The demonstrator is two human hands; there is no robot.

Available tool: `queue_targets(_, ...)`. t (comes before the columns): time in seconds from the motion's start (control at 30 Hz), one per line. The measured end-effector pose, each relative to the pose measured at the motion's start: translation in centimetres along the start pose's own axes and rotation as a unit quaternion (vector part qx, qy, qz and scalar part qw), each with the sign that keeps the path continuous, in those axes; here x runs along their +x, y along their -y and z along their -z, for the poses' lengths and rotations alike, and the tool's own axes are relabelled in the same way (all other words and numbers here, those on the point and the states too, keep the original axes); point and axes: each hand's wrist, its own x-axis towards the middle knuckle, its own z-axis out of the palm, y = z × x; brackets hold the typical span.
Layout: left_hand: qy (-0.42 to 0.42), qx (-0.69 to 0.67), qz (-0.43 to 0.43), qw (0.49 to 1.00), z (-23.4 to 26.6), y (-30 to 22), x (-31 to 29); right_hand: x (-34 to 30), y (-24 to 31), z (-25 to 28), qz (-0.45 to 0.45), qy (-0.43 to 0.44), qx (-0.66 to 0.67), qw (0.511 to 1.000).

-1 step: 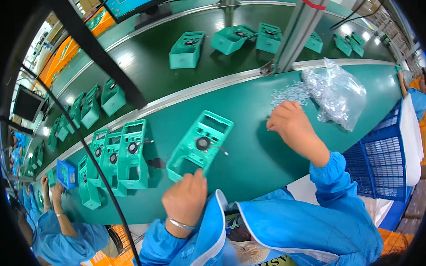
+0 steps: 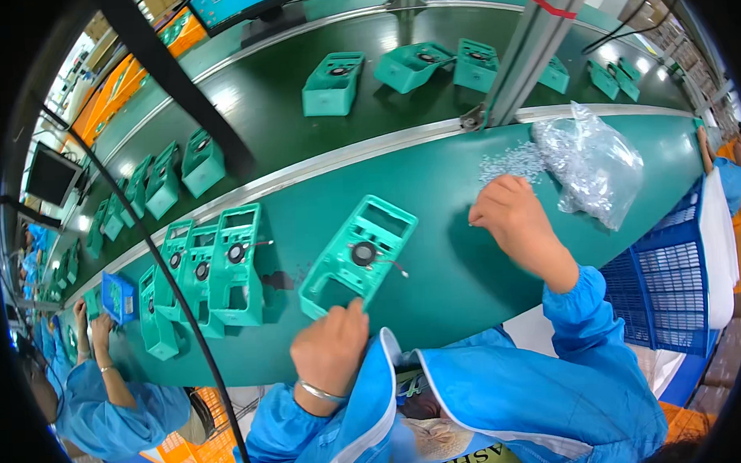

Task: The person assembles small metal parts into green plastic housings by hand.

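A green plastic housing (image 2: 394,249) with a small black round fan (image 2: 364,253) and a short wire lies tilted on the green worktop, in front of me. My left hand (image 2: 332,347) is closed on its near edge, fingers pinched at the rim. To the right, my right hand (image 2: 517,230) hovers with its fingertips pressed together. A tiny pale bit shows at those fingertips, too small to name. Just beyond that hand lies a scatter of small clear pieces (image 2: 511,161), beside an open clear plastic bag (image 2: 593,171) filled with more of them.
Several similar housings (image 2: 240,277) stand together at left, near a small blue bin (image 2: 118,297). More housings (image 2: 333,86) line the dark green belt behind a metal rail. A metal post (image 2: 535,46) rises at the back. A co-worker's hand (image 2: 101,331) is at far left; blue crates (image 2: 662,270) stand right.
The whole view has shifted slightly, so everything sits a little further right. Both hands keep nearly the same places relative to the housing and the small pieces.
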Motion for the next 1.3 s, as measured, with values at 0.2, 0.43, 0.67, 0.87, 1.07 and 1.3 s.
queue_targets(0.2,-0.02,-0.042,-0.028,0.999,-0.2,-1.1,-1.1,4.0,4.2,-1.2,0.038,-0.055,0.088,0.994)
queue_targets(0.43,-0.016,-0.038,-0.042,0.998,-0.3,-1.1,-1.3,6.9,6.2,-5.3,0.111,-0.054,0.048,0.991)
queue_targets(0.67,-0.028,-0.039,-0.046,0.998,-0.4,-1.1,-1.3,7.3,7.0,-6.2,0.136,-0.062,0.01,0.989)
queue_targets(0.87,-0.029,-0.032,-0.046,0.998,-0.4,-1.1,-1.3,7.5,7.3,-6.0,0.169,-0.056,-0.034,0.984)
queue_targets(1.07,-0.02,-0.038,-0.071,0.997,0.0,-0.9,-1.1,7.3,6.8,-6.4,0.183,-0.055,-0.014,0.981)
queue_targets(1.3,-0.01,-0.023,-0.07,0.997,-0.3,-0.6,-1.4,5.2,6.7,-7.4,0.078,-0.084,0.106,0.988)
